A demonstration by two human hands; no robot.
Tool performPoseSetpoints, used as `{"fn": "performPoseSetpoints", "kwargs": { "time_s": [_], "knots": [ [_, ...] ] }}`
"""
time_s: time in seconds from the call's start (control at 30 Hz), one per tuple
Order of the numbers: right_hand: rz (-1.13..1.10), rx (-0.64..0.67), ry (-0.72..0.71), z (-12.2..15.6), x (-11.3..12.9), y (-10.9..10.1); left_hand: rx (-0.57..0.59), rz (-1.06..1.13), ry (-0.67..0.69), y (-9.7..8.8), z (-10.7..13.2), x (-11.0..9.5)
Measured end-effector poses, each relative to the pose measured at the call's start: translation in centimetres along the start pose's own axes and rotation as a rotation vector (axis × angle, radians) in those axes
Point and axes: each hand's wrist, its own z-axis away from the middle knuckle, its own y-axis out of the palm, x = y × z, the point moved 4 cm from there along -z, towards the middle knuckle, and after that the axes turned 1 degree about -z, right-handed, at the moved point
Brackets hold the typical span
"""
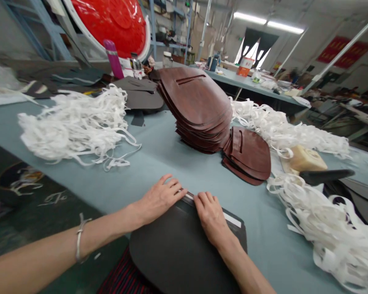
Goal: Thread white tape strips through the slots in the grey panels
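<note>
At the near edge of a blue-grey table [159, 159], a worker has both hands on a dark pc [184, 249], which lies partly on the tabletop & partly out over striped clothing [122, 275]. L hand [162, 199], forearm ringed by a bracelet [78, 241], lays bent fingers at the pc's far edge; R hand [211, 216], fingers curled, rests on the same edge, a white strip [233, 219] showing btwn the two & again to the R. Thumbs are hidden from where I stand, so can't tell if either hand grips. Beyond, a tall brown stack [199, 100] stands next to a small brown stack [253, 153], top pc of each slotted. White tape is heaped all round: L heap [76, 126], far heap [294, 126] & R heap [334, 232], the latter two near a yellowish block [308, 158]. In back: purple bottle [113, 59], white-rimmed red disc [110, 24], orange tub [245, 66] on a 2nd table [263, 90].
</note>
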Motion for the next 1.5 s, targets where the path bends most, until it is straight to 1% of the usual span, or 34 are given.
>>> {"fn": "performPoseSetpoints", "kwargs": {
  "time_s": [0.07, 0.2, 0.27, 0.33, 0.4, 0.47, 0.53, 0.6, 0.67, 0.73, 0.77, 0.8, 0.83, 0.87, 0.97, 1.0, 1.03, 1.07, 1.1, 1.13, 1.17, 1.2, 1.3, 1.37, 1.43, 1.5],
  "knots": [
    [0.033, 0.003, -0.016, 3.2, -1.6, -0.5, -0.018, 0.01, -0.017, 0.1, 0.3, -0.1],
    [0.042, -0.037, -0.033, 10.2, -5.1, -2.1, -0.04, 0.017, -0.042, 0.4, 0.5, -0.1],
    [0.047, -0.037, -0.028, 12.2, -6.0, -2.7, -0.047, 0.032, -0.045, 0.4, 0.5, -0.2],
    [0.049, -0.014, 0.013, 12.5, -6.2, -2.9, -0.052, 0.052, -0.066, 0.5, 0.6, -0.4],
    [0.042, -0.021, 0.084, 11.2, -5.7, -2.7, -0.048, 0.041, -0.095, 0.5, 0.9, -0.7],
    [0.017, -0.057, 0.131, 9.5, -4.6, -2.2, -0.034, -0.01, -0.118, 0.5, 1.3, -1.0],
    [0.019, -0.113, 0.135, 8.0, -3.2, -1.5, -0.028, -0.064, -0.133, 0.5, 1.7, -1.3],
    [0.058, -0.172, 0.112, 7.3, -2.2, -0.7, -0.037, -0.089, -0.146, 0.6, 1.9, -1.6],
    [0.109, -0.243, 0.085, 7.3, -2.0, -0.2, -0.057, -0.086, -0.159, 0.6, 2.0, -1.6],
    [0.145, -0.288, 0.049, 7.4, -2.6, 0.0, -0.082, -0.045, -0.162, 0.6, 1.9, -1.3],
    [0.16, -0.305, 0.034, 7.3, -3.1, 0.0, -0.098, -0.011, -0.17, 0.5, 1.9, -0.8],
    [0.17, -0.316, 0.024, 7.2, -3.7, 0.0, -0.12, 0.022, -0.195, 0.3, 2.0, 0.0],
    [0.173, -0.322, 0.019, 7.0, -4.3, -0.1, -0.15, 0.044, -0.251, 0.0, 2.2, 1.3],
    [0.169, -0.325, 0.02, 6.8, -4.8, -0.3, -0.188, 0.047, -0.337, -0.4, 2.6, 2.9],
    [0.116, -0.324, 0.02, 5.5, -5.4, -0.8, -0.319, -0.04, -0.675, -1.8, 4.8, 8.9],
    [0.088, -0.322, 0.02, 4.9, -5.3, -0.9, -0.347, -0.07, -0.753, -2.1, 5.7, 10.8],
    [0.056, -0.321, 0.023, 4.1, -4.9, -1.1, -0.361, -0.091, -0.801, -2.3, 6.4, 12.4],
    [0.018, -0.323, 0.025, 3.2, -4.2, -1.2, -0.362, -0.1, -0.817, -2.4, 7.0, 13.7],
    [-0.024, -0.328, 0.031, 2.2, -3.4, -1.3, -0.354, -0.102, -0.808, -2.5, 7.3, 14.5],
    [-0.069, -0.337, 0.034, 1.1, -2.3, -1.3, -0.34, -0.096, -0.774, -2.4, 7.4, 14.8],
    [-0.114, -0.343, 0.033, -0.2, -1.1, -1.4, -0.322, -0.085, -0.722, -2.2, 7.3, 14.7],
    [-0.154, -0.348, 0.026, -1.6, 0.3, -1.5, -0.302, -0.071, -0.66, -2.0, 7.1, 14.1],
    [-0.242, -0.309, -0.049, -6.0, 4.6, -1.2, -0.277, -0.005, -0.464, -1.3, 6.1, 10.8],
    [-0.267, -0.243, -0.067, -8.5, 6.7, -0.6, -0.292, 0.054, -0.359, -1.0, 5.7, 8.5],
    [-0.263, -0.163, -0.024, -10.0, 7.7, 0.3, -0.289, 0.103, -0.284, -0.7, 5.8, 6.9],
    [-0.244, -0.103, 0.046, -10.1, 7.7, 1.0, -0.236, 0.117, -0.235, -0.3, 6.3, 6.5]
  ]
}}
